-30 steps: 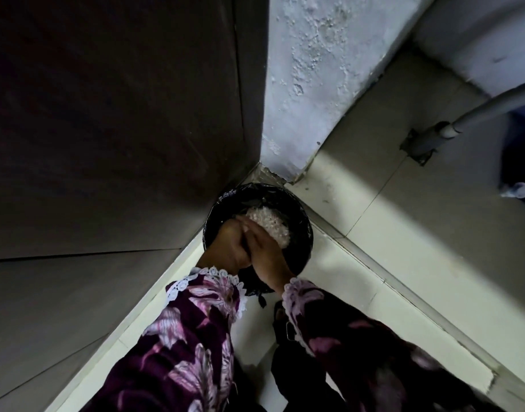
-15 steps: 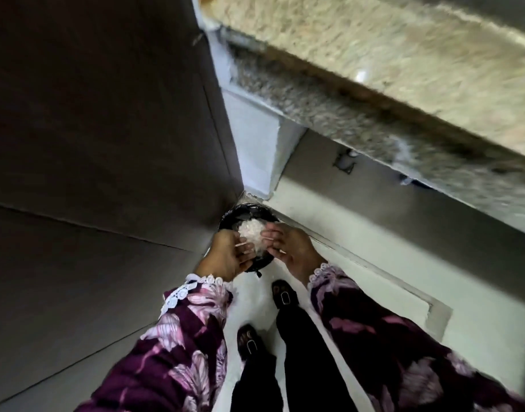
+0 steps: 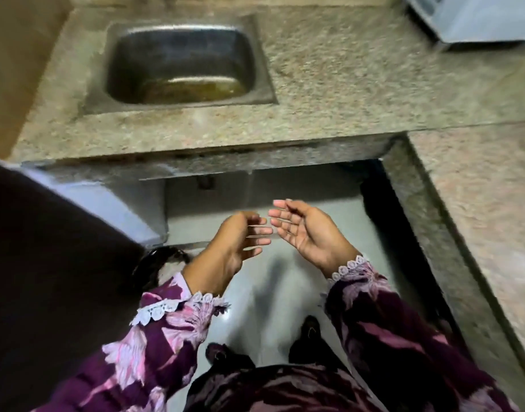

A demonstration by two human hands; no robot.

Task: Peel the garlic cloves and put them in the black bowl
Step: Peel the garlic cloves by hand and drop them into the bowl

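Speckled stone counter (image 3: 329, 84) with a steel sink (image 3: 181, 60) runs ahead. Both hands hover over the grey floor, empty: the left hand (image 3: 234, 245) and right hand (image 3: 308, 230) have fingers loosely spread, fingertips nearly meeting. A black bowl (image 3: 154, 263) sits on the floor by the left wrist, partly hidden.

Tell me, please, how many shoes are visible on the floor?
2: the left shoe sits lower left on the floor, the right shoe slightly ahead; both partly hidden by clothing.
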